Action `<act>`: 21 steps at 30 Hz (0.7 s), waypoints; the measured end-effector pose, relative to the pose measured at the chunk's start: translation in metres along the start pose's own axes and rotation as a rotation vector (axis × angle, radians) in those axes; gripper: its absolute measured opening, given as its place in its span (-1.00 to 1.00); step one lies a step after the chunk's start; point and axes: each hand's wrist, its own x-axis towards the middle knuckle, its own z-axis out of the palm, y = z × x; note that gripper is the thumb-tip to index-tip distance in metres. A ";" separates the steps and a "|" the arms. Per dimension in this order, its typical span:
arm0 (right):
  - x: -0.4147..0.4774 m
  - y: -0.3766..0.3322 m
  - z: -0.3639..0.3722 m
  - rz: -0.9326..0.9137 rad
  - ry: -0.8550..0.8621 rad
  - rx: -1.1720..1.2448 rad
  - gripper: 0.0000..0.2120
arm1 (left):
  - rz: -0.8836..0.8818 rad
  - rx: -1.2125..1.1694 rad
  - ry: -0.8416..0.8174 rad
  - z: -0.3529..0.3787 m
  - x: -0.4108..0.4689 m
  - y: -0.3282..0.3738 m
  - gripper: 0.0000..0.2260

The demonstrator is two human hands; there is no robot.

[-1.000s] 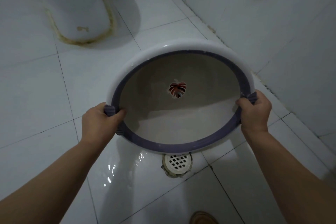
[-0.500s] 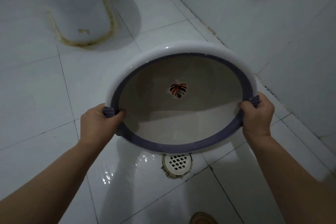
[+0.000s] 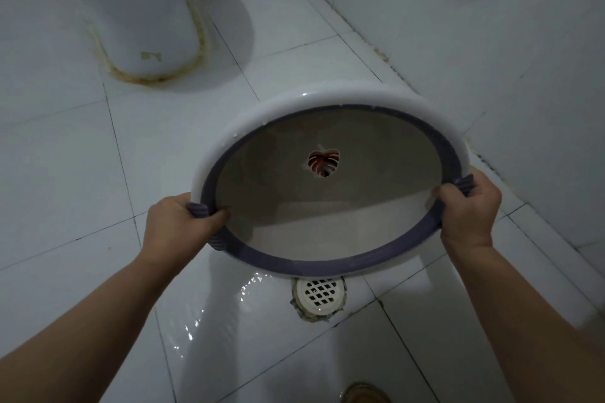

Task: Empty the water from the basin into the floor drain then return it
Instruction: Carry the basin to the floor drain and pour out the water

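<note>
Head view: basin (image 3: 330, 216) is held tipped steeply toward the wearer, its open mouth facing the camera and its lower rim hanging just above the floor drain (image 3: 320, 295). No standing water is seen inside; only a few droplets cling to the upper rim. The left hand (image 3: 178, 226) is closed around the ribbed purple handle on the left edge, thumb curled inside the rim and fingers wrapped behind. The right hand (image 3: 468, 213) is closed in the same way on the opposite handle.

Emptying is judged to be essentially done: a wet sheen lies on the floor tiles (image 3: 98, 173) left of the drain. Righting the basin and carrying it back is what remains; where it belongs cannot be told.

Smooth, glossy plastic is suggested by the basin, white outside with a purple band at the rim, a round shallow bowl and a red leaf print (image 3: 323, 163) at the centre of its bottom. A white lattice grate covers the drain, ringed by rough, chipped grout. A toilet base (image 3: 140, 26), edged with yellowed sealant, stands well apart at the upper left.
</note>
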 end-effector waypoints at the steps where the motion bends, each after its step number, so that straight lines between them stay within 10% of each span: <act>1: 0.000 -0.001 0.000 -0.001 -0.002 0.001 -0.73 | -0.007 0.003 -0.011 0.000 0.001 -0.002 -0.73; 21: -0.008 -0.014 0.000 -0.044 0.026 -0.019 -0.66 | 0.041 0.103 -0.151 -0.011 -0.001 -0.005 -0.68</act>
